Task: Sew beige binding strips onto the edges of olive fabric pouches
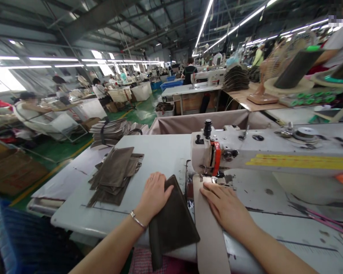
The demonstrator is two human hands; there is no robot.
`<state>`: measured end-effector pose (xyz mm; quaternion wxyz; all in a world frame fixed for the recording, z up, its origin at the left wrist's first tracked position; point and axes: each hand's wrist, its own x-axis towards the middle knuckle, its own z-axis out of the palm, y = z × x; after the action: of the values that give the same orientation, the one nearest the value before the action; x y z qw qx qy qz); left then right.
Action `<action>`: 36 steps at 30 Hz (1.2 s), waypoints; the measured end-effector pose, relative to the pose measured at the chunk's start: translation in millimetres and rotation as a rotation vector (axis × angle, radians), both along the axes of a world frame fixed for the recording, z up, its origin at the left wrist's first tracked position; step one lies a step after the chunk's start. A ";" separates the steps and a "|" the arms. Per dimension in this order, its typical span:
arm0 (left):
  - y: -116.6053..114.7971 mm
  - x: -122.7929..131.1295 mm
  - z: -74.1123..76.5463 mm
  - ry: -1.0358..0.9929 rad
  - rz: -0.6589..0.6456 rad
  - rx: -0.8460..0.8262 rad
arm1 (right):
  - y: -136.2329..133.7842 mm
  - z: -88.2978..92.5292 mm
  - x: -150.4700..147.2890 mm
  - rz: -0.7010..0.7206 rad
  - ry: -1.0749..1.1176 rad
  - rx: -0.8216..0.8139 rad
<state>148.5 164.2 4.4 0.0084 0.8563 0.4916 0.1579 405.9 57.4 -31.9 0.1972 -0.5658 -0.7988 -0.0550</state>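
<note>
My left hand [153, 194] holds a dark brown fabric piece [175, 220] by its left edge, thumb on top and the other fingers partly hidden. The piece overhangs the front table edge, with a narrow flap along its left side. My right hand [227, 207] lies flat with fingers stretched over a long beige strip [210, 236], close to the presser foot. This strip runs from the needle area of the sewing machine [205, 152] down over the table's front edge. Left of my hands is a loose pile of similar brown pieces [114, 171].
Purple-handled scissors [322, 220] lie on the right of the worktable [165, 152]. A bundled stack of fabric [110, 131] stands at the far left corner. A blue crate [25, 239] is at lower left. Behind the machine are a cloth-lined bin [174, 125] and thread cones [298, 68].
</note>
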 end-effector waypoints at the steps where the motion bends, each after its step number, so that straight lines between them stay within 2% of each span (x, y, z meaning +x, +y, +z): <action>1: 0.0 -1.2 -1.0 -0.005 -0.005 -0.046 | 1.0 0.7 0.6 0.002 0.001 -0.003; 3: -0.3 -1.5 2.4 -0.055 -0.062 -0.172 | 3.7 2.3 2.1 0.008 0.005 -0.010; 6: 1.3 8.2 15.0 -0.173 -0.277 -0.349 | 6.8 3.4 3.2 -0.002 0.015 -0.018; 8: 4.1 23.5 21.3 -0.209 -0.428 -0.396 | 6.9 3.1 2.7 -0.024 0.022 -0.018; 10: 7.9 43.5 22.1 -0.205 -0.490 -0.391 | 5.8 2.7 1.5 -0.040 0.026 -0.016; 13: 13.3 71.4 15.4 -0.208 -0.440 -0.352 | 4.5 3.1 -0.2 -0.039 0.025 -0.019; 16: 16.8 86.3 8.4 -0.215 -0.406 -0.347 | 5.1 3.7 -1.3 -0.040 0.026 -0.018; 36: 18.2 97.1 -4.1 -0.190 -0.288 -0.232 | 5.6 2.9 0.0 -0.049 0.030 -0.058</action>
<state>245.6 182.4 0.3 0.1758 0.8923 0.3761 0.1774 405.9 63.0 -29.0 0.1912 -0.5915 -0.7828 -0.0282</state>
